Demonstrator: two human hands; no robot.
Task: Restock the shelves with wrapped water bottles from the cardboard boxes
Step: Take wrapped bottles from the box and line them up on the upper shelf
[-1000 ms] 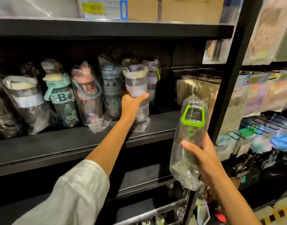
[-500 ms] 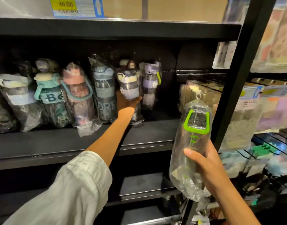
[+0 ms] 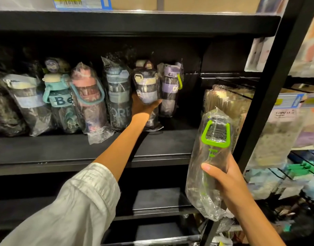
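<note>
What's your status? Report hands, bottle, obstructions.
Left hand gripping the lilac bottle on the shelf. Right hand holding the green-handled bottle, off the shelf. Shelf space right of the purple bottle open.

You are standing in a shop aisle, close to black metal shelving [image 3: 92,150] stocked for sale. A row of water bottles [image 3: 117,96], each sealed in clear plastic wrap, stands packed side by side on the middle shelf. Above it sits a cardboard box [image 3: 206,3] bearing a printed barcode label [image 3: 81,2]. To your right, a neighbouring rack holds more bagged goods [image 3: 269,135], with small price tags [image 3: 285,107] fixed along its shelf edges.
</note>
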